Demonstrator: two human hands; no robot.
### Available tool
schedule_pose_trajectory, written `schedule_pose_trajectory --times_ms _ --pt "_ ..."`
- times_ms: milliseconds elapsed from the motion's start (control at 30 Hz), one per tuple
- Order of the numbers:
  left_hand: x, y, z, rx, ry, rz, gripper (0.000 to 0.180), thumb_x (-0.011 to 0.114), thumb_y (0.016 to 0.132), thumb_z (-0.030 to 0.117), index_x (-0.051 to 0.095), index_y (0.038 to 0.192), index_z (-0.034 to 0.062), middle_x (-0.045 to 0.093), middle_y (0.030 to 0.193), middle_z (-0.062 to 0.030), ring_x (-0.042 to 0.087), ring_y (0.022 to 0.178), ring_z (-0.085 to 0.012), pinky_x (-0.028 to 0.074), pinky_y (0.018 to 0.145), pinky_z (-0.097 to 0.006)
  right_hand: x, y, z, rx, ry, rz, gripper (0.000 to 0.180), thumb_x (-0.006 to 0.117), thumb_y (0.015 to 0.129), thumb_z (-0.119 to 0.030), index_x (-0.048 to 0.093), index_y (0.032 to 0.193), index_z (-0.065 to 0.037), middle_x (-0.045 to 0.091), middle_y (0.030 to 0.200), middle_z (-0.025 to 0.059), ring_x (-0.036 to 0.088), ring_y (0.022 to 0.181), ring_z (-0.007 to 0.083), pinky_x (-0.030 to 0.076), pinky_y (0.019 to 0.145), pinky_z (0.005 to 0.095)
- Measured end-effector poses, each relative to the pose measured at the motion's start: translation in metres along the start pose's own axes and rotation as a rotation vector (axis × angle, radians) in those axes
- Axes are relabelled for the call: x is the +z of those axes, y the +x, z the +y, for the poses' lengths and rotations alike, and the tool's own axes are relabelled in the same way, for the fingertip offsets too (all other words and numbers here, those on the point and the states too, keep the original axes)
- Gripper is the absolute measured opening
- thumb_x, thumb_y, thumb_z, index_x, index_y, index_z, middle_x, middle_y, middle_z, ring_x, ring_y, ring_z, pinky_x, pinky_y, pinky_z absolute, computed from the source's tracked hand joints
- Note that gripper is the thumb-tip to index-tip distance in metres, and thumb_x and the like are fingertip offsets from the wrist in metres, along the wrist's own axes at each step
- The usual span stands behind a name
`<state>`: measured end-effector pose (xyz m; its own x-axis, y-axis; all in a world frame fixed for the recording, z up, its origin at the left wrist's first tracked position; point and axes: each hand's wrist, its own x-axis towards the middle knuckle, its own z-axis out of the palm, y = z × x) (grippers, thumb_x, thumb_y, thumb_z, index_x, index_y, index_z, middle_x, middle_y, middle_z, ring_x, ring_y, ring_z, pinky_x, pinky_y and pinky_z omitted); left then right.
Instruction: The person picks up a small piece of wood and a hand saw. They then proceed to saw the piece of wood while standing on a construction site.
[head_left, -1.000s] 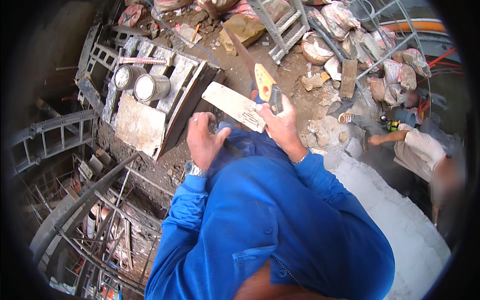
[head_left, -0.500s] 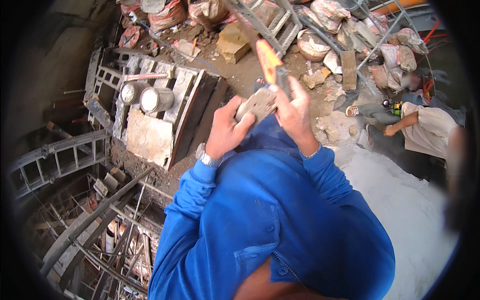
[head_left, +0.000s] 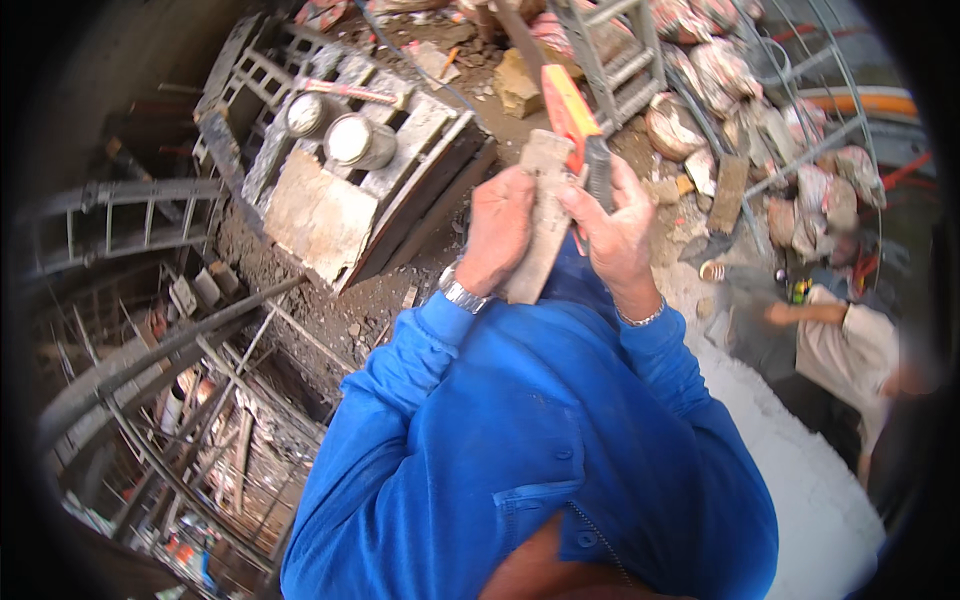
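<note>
In front of my chest, a short, weathered piece of wood (head_left: 541, 235) stands lengthwise between my hands. My left hand (head_left: 498, 228) is closed round its left edge. The fingers of my right hand (head_left: 617, 235) wrap the black grip of a handsaw (head_left: 569, 100) with an orange handle, its thumb against the wood. The saw's narrow blade (head_left: 520, 38) points away from me, past the wood's far end. Part of the grip is hidden by my fingers.
Left of me, a stack of grey blocks (head_left: 425, 130) carries two pale cans (head_left: 358, 141), a hammer (head_left: 350, 92) and a flat board (head_left: 322, 215). Ladders (head_left: 620, 65), filled sacks (head_left: 722, 72) and metal bars (head_left: 150, 470) surround me. Another person (head_left: 840, 340) crouches at the right.
The wood has turned from showing its short end to showing its long face. My left hand has shifted right along with it. The saw stays in my right hand; the view has swung.
</note>
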<state>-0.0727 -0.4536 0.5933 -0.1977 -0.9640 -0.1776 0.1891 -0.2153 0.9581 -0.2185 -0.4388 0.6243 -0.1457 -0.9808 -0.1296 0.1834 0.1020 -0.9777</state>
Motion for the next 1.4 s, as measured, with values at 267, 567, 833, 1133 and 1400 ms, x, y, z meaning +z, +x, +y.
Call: schedule_pose_trajectory --times_ms 267,567,833,1133,1400 --pt "-0.012 0.009 -0.009 0.004 -0.320 -0.055 0.058 0.050 0.103 0.056 0.065 0.102 -0.0005 0.071 0.088 -0.0057 0.065 0.074 -0.0099 0.055 0.064 -0.027 0.022 0.012 -0.016 -0.075 -0.071 -0.070 0.038 0.074 0.090 -0.012 0.059 0.122 0.002 0.060 0.078 -0.0004 0.048 0.053 0.0036 0.037 0.045 0.0201" --pt "-0.030 0.026 -0.005 -0.062 0.329 0.043 0.033 0.063 0.095 0.031 0.062 0.103 -0.0005 0.068 0.092 -0.0051 0.060 0.081 -0.0100 0.053 0.074 -0.032 0.031 0.040 0.003 -0.060 -0.139 0.035 0.037 0.074 0.094 -0.023 0.059 0.121 -0.002 0.061 0.083 -0.0009 0.048 0.053 0.0026 0.038 0.045 0.0205" --pt "-0.024 -0.003 -0.039 0.080 0.202 0.054 0.042 0.073 0.082 0.025 0.065 0.116 0.0009 0.071 0.092 -0.0237 0.071 0.086 -0.0382 0.055 0.078 -0.043 0.012 0.077 0.025 0.076 0.137 0.038 0.038 0.062 0.102 -0.026 0.053 0.131 -0.003 0.066 0.099 0.0056 0.063 0.071 0.0109 0.053 0.056 0.0280" --pt "-0.035 -0.018 -0.026 0.117 0.489 0.033 0.046 0.071 0.087 0.029 0.060 0.121 -0.0015 0.068 0.089 -0.0279 0.068 0.085 -0.0455 0.054 0.074 -0.048 0.014 0.078 0.032 0.349 0.369 -0.057 0.023 0.056 0.106 -0.027 0.059 0.119 -0.008 0.065 0.084 -0.0005 0.057 0.061 0.0071 0.050 0.055 0.0263" --pt "-0.041 -0.015 -0.024 0.115 0.729 0.039 0.038 0.071 0.087 0.034 0.059 0.106 0.0031 0.066 0.090 -0.0232 0.066 0.086 -0.0442 0.052 0.075 -0.054 -0.010 0.103 0.054 0.447 0.343 -0.031 0.023 0.061 0.102 -0.017 0.057 0.120 -0.005 0.067 0.096 0.0069 0.068 0.082 0.0181 0.057 0.073 0.0378"
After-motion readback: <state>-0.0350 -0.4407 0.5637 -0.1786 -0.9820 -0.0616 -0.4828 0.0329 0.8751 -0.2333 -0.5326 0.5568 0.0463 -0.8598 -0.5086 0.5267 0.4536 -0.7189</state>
